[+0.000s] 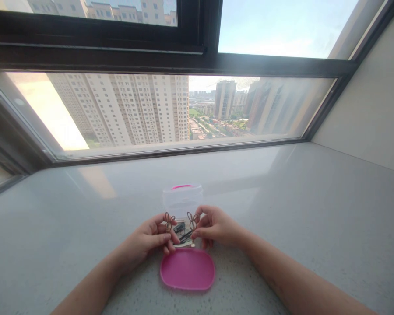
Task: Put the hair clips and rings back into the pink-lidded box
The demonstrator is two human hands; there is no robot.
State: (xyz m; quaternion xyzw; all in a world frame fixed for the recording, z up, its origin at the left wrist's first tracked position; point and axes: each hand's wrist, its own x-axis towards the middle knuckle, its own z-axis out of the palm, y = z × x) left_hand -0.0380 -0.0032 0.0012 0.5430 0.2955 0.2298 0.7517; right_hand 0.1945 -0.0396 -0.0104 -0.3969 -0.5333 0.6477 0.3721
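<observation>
My left hand [159, 234] is closed on a small brown rabbit-shaped clip [168, 222], pinched upright by the fingers. Opposite it, my right hand [213, 225] pinches a matching rabbit-shaped clip [192, 221], its two loop ears pointing up. Between and below both hands lie several dark and pale hair clips [180, 227], partly hidden by my fingers. Just in front of them is a pink oval lid or tray [188, 270], its inside facing up. Behind the clips stands a clear plastic box [182, 197] with a pink strip along its top.
All of this rests on a pale speckled windowsill counter [298, 210]. A dark window frame [170, 151] borders its far side, with tall buildings outside. A white wall [371, 105] rises at the right.
</observation>
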